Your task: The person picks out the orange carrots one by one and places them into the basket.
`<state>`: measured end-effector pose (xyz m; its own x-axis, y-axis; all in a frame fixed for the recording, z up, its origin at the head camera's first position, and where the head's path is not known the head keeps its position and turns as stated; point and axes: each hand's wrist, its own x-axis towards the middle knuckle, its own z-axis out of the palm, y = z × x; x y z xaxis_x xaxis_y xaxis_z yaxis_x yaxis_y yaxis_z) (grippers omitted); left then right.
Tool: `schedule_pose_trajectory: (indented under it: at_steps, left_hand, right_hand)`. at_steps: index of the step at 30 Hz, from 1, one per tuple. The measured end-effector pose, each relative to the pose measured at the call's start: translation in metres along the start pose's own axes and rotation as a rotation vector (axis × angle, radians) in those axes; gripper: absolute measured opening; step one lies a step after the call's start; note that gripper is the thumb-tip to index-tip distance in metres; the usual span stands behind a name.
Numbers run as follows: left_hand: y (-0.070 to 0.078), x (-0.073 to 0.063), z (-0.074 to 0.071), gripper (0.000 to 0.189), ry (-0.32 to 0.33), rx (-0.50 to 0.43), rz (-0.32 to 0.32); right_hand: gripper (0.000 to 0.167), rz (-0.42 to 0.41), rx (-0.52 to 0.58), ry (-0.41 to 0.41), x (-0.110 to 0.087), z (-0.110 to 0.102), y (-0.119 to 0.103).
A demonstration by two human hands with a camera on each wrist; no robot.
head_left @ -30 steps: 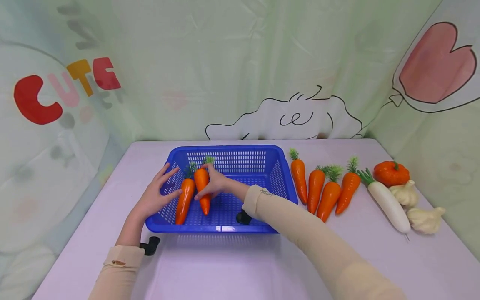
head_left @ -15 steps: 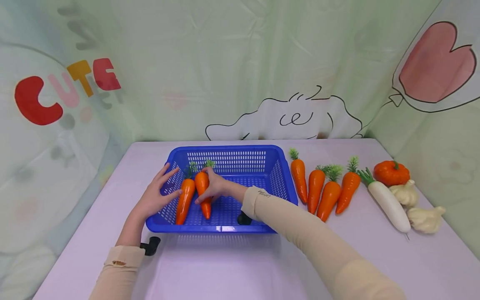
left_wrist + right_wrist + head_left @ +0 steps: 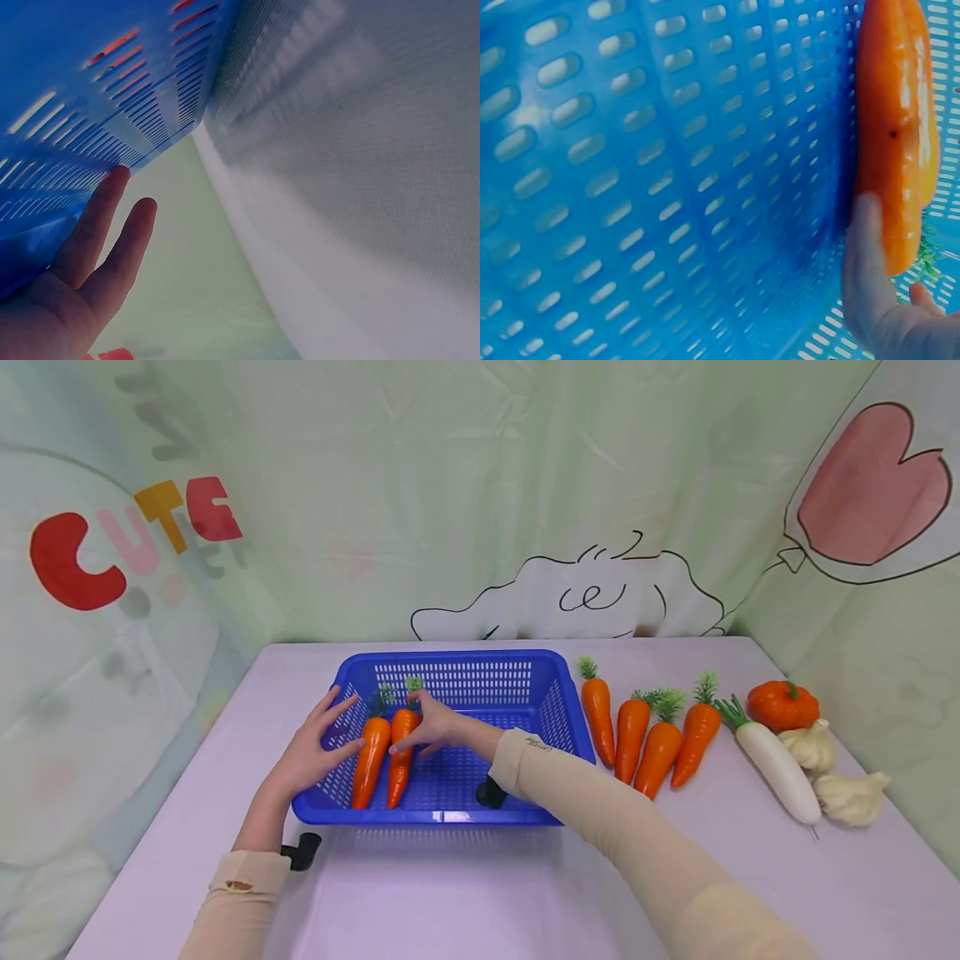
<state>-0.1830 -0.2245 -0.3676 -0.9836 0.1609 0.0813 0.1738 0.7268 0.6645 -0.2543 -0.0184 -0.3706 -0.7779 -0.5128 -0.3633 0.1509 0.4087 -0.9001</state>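
1. Currently the hands stand apart; the left hand [image 3: 311,752] spreads its fingers at the left side of the blue basket [image 3: 480,817].
2. The right hand [image 3: 441,725] lays its thumb against one carrot [image 3: 401,772]; I cannot tell whether it grips.
3. That carrot lies in the basket, beside a second carrot [image 3: 371,764].
4. Four more carrots [image 3: 660,760] rest right of it.

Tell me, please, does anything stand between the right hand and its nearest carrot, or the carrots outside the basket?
Nothing visible before the nearest carrot: a finger seems to touch it. The basket's right wall stands between the right hand and the outer carrots.
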Motion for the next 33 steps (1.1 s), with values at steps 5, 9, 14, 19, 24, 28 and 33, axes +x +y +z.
schedule_pose_trajectory:
  at_steps: [5, 9, 14, 19, 24, 28, 33]
  left_hand:
    - [-0.001, 0.001, -0.001, 0.067, 0.000, 0.006, 0.002]
    - [-0.001, 0.001, 0.000, 0.067, -0.003, 0.002, 0.005]
    - [-0.001, 0.000, 0.001, 0.067, -0.005, -0.006, -0.001]
    - [-0.002, 0.000, 0.002, 0.067, 0.000, -0.006, -0.003]
    - [-0.003, -0.001, 0.001, 0.068, 0.003, -0.009, 0.001]
    - [-0.002, -0.001, 0.002, 0.068, 0.003, -0.012, 0.000]
    - [-0.001, 0.000, 0.002, 0.068, 0.008, -0.011, 0.000]
  right_hand:
    - [0.080, -0.011, -0.049, -0.005, -0.007, -0.005, -0.005]
    - [0.078, -0.017, -0.055, -0.003, -0.012, -0.011, -0.009]
    - [0.076, -0.040, -0.089, -0.006, -0.021, -0.019, -0.011]
    - [0.078, -0.077, -0.114, -0.010, -0.031, -0.028, -0.015]
    - [0.080, -0.110, -0.162, -0.004, -0.039, -0.037, -0.022]
    - [0.079, -0.145, -0.205, -0.002, -0.049, -0.045, -0.027]
    - [0.077, -0.202, -0.241, 0.004, -0.064, -0.057, -0.031]
